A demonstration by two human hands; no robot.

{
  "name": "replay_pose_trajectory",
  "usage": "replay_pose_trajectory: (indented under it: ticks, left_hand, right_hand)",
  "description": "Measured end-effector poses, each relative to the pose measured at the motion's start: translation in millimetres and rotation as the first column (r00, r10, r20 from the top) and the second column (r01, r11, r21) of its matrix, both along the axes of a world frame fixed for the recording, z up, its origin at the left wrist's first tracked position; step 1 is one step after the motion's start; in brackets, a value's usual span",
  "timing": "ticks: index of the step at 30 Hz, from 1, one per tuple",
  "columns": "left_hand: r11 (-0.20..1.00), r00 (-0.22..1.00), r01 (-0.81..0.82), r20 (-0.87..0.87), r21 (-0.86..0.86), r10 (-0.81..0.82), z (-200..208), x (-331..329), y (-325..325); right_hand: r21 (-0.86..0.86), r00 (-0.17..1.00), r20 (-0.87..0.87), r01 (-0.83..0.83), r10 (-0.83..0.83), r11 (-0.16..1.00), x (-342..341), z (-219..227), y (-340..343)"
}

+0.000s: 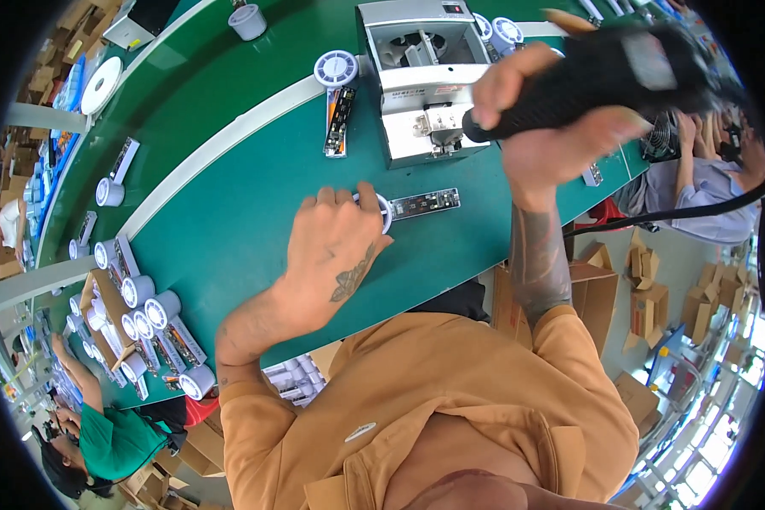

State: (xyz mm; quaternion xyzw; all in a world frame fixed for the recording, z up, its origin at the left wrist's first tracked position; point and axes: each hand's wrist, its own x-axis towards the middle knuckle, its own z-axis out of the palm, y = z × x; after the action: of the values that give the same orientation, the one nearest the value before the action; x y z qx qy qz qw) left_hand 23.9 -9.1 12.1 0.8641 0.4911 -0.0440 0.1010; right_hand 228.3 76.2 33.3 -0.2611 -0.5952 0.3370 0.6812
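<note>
- On the desk (450, 246), directly before you: one white round-headed unit (425, 204), its circuit strip face up and pointing right.
- Over its round end: your left hand (336, 242), fingers curled round the rim, apparently to steady it while leaving the strip uncovered; the hand hides most of that end.
- By your left elbow: a cluster of similar units (163, 308), set aside, it seems, to spare your working space; an open carton (102, 310) stands among them.
- Raised at right: your right hand (546, 153), wrapped round a black power tool (586, 89), nose towards the machine; contact cannot be told. Tool and hand block your view behind.
- Beyond the left hand: the boxy metal machine (433, 85), probably placed there for easy reach; a spare unit (340, 119) beside it.
- Farther off: a white rail (246, 121), then a green band (195, 93) carrying more units.
</note>
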Motion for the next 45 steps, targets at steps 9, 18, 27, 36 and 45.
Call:
replay_pose_trajectory:
  ticks: [9, 18, 27, 36, 45]
  left_hand:
    - [1.0, 0.999, 0.004, 0.032, 0.008, -0.005, -1.4, -4.5, 0.4]
    - [1.0, 1.0, -0.01, 0.028, -0.008, 0.011, -2.8, -4.3, -0.5]
    - [0.999, 0.999, -0.012, 0.043, -0.032, 0.013, -2.0, -4.1, -2.1]
    - [0.984, 0.998, 0.053, 0.008, 0.168, -0.056, -6.3, -6.5, -7.3]
    - [0.965, 0.983, 0.035, 0.168, 0.262, -0.081, -19.1, -10.2, -10.0]
  right_hand:
    - [-0.267, 1.0, 0.015, -0.021, 0.026, 0.963, -22.0, -7.3, -28.1]
    - [-0.372, 0.981, -0.079, -0.193, 0.176, 0.908, -48.3, -25.2, -50.0]
    - [-0.356, 0.967, -0.091, -0.254, 0.237, 0.899, -51.7, -39.3, -64.0]
    - [-0.361, 0.911, -0.218, -0.409, 0.351, 0.838, -51.3, -39.2, -69.0]
    - [-0.215, 0.997, -0.037, -0.071, 0.065, 0.974, -66.4, -60.5, -75.9]
